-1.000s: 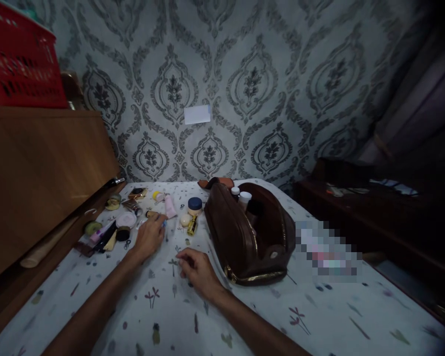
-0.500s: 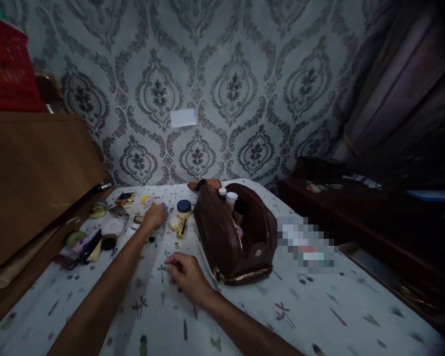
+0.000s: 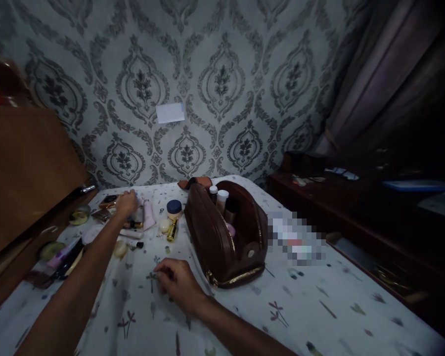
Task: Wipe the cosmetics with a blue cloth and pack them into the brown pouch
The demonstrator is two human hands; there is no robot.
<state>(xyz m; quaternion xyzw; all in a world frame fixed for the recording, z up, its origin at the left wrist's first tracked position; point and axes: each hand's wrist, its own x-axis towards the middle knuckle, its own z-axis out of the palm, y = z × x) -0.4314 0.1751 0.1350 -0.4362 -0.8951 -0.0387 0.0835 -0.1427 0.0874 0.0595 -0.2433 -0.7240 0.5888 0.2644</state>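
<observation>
The patterned wall (image 3: 222,59) closes off the far side of our white printed sheet (image 3: 330,296). The sheet's right edge slants from behind the bag towards the lower right, with a dark ledge (image 3: 289,184) beyond it; a wooden panel (image 3: 25,163) bounds the left. Our widest open stretch of sheet runs in front of the bag and along its near right side, below a pixelated patch (image 3: 298,240); a narrower one lies between our two forearms.

The brown bag (image 3: 207,232) stands with its mouth unzipped, right of both our hands: near the right one, well apart from the left. White-capped bottles (image 3: 222,196) stand inside.

Our left hand (image 3: 127,203) reaches out over the small cosmetics by the panel, back towards us and fingers bent down; we cannot tell whether it grips anything. Our right hand (image 3: 180,282) is low over the sheet, half open with loosely curled fingers, holding nothing we can see.

The pink tube (image 3: 148,214) lies just right of our left hand, and a dark compact (image 3: 109,200) just left. Between tube and bag sit the blue-lidded jar (image 3: 174,208), then the gold bottle (image 3: 172,231), beyond our right hand.
</observation>
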